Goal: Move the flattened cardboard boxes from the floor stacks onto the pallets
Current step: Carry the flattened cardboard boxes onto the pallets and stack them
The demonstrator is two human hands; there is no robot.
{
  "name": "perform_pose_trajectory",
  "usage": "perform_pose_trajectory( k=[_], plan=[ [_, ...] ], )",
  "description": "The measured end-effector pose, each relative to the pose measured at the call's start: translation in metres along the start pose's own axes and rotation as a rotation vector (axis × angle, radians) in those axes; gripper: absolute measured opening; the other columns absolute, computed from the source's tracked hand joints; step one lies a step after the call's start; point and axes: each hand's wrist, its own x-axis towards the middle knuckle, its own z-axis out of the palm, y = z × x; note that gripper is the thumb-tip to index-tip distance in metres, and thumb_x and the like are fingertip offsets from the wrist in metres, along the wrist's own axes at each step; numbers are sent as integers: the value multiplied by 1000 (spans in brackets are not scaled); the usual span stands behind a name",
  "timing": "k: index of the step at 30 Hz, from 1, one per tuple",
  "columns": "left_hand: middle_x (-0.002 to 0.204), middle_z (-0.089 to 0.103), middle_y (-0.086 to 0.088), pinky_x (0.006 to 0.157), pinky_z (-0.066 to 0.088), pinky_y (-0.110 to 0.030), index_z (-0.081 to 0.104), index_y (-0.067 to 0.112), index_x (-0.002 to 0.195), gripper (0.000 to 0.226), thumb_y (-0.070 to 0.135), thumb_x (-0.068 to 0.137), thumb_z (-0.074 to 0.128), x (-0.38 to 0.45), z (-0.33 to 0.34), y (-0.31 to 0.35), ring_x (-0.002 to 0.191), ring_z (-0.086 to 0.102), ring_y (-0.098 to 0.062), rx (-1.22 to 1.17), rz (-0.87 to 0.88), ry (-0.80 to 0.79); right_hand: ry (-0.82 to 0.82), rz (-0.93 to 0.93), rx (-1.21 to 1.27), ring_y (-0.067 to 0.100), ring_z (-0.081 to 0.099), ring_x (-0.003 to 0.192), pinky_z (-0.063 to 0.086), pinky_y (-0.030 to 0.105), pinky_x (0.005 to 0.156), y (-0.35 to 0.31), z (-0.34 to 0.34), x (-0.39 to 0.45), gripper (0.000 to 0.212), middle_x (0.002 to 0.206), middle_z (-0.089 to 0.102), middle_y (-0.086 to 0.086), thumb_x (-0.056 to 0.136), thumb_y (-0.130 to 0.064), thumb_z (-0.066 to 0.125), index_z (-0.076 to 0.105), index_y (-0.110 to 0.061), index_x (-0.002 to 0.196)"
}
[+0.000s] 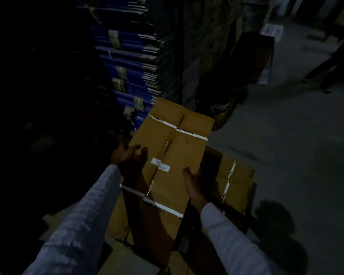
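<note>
A flattened brown cardboard box [173, 147] with white tape strips and a small white label is lifted in front of me. My left hand [130, 157] grips its left edge, fingers over the top face. On the right edge sits my right hand [195, 185], thumb on top and fingers underneath. Below it lie more flattened brown boxes [238, 181] on the floor, one with white tape along its right side. The scene is very dark.
A tall stack of blue and brown flattened cartons [127, 62] bound with tape rises ahead on the left. Darker stacks [207, 46] stand behind it. Grey concrete floor [296, 135] opens to the right. A person's legs [332, 62] show at far right.
</note>
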Motion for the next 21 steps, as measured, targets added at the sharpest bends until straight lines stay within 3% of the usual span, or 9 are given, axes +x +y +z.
perform_pose_trajectory(
  k=[2,3,5,7,8,10,12,17,21],
  plan=[
    [110,68,-2,72,44,-36,80,30,105,36,57,87,68,-43,-20,18,91,64,-35,6,122,35,-58,-74,-5,34,51,130,39,60,111,-6,-2,-17,102,146,46,2,84,-73,60,3,-35,159],
    [115,68,-9,77,47,-39,80,30,105,34,56,88,66,-61,-26,10,93,65,-36,66,125,241,-94,-97,-34,34,51,130,40,60,111,-8,-3,-29,108,149,45,3,77,-81,59,4,-37,159],
    [126,63,-16,89,50,-43,74,31,120,47,61,89,57,-120,-70,29,106,62,-41,123,91,355,-165,-110,-110,34,51,132,40,59,110,-4,-3,-54,116,154,43,5,68,-90,57,5,-39,159],
    [142,54,-19,102,47,-50,62,27,139,62,65,90,54,-167,-114,16,125,54,-45,34,-129,176,-239,-145,-190,35,49,134,40,61,110,4,1,-84,115,157,40,5,67,-90,56,4,-41,158],
    [145,53,-19,105,47,-49,58,23,143,66,63,91,59,-183,-133,3,129,53,-45,-90,-221,166,-262,-174,-228,36,47,136,40,61,111,9,4,-100,113,158,38,6,68,-88,56,4,-42,158],
    [144,59,-16,103,50,-47,57,18,142,75,68,87,65,-225,-162,-18,126,58,-40,-238,-384,220,-341,-219,-298,34,43,141,38,59,113,17,13,-130,112,160,36,5,71,-85,55,2,-40,160],
    [136,64,-16,99,53,-47,63,18,136,75,71,84,62,-276,-176,-46,120,62,-38,-211,-410,257,-413,-254,-381,32,44,141,39,58,113,34,29,-152,112,161,35,3,72,-86,55,3,-39,160],
    [116,70,-7,64,46,-26,65,12,126,62,62,90,69,-402,-182,-144,91,66,-22,-370,-629,279,-592,-249,-621,33,41,143,36,61,114,104,73,-205,115,165,29,2,66,-96,49,2,-45,157],
    [133,64,-12,90,56,-43,55,15,139,71,62,87,71,-499,-145,-242,108,64,-30,-440,-867,240,-719,-215,-751,30,50,134,41,58,112,197,95,-252,105,155,43,3,72,-88,56,14,-40,156]
  ],
)
